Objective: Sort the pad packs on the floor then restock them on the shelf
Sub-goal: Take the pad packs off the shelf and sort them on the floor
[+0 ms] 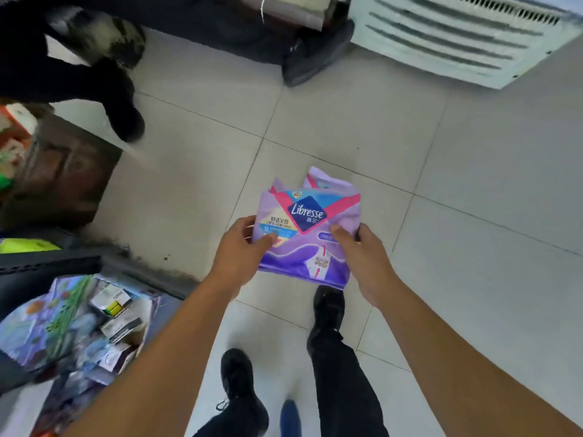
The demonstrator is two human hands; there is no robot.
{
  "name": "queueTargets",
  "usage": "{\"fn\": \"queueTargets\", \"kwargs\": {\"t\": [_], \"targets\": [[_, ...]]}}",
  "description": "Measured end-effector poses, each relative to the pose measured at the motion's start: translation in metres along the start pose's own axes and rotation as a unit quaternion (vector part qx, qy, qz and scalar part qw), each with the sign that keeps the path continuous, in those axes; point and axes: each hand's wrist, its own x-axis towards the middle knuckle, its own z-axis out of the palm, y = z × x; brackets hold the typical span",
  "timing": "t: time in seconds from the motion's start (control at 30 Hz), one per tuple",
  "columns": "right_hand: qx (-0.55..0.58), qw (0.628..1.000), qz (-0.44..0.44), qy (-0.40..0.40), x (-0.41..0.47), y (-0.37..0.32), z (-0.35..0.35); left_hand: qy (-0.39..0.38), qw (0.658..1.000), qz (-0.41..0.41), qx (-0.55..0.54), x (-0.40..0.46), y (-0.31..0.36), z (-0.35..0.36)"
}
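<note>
I hold a stack of purple Libresse pad packs (307, 228) in front of me above the tiled floor. My left hand (243, 247) grips the stack's left edge, thumb on the top pack's face. My right hand (362, 250) grips the right edge, thumb pressed on the front. A second pack's top edge pokes out behind the front one. My own black shoes and dark trousers show below the packs.
A low dark shelf (63, 263) with mixed packs and small boxes (94, 323) is at the lower left. Another person's black shoes (126, 118) stand at the upper left. A white louvred unit (457, 36) sits at the upper right, a dark shoe (315, 55) beside it.
</note>
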Motion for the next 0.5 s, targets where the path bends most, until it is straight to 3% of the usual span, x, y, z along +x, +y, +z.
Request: {"fn": "queueTargets", "kwargs": {"t": [0.27, 0.5], "targets": [[-0.032, 0.995, 0.042, 0.087, 0.098, 0.025, -0.026, -0.009, 0.992, 0.009, 0.122, 0.086, 0.02, 0.065], [-0.103, 0.983, 0.054, 0.142, 0.151, 0.017, -0.031, -0.078, 0.978, 0.004, 0.192, 0.159, 0.031, 0.088]]}}
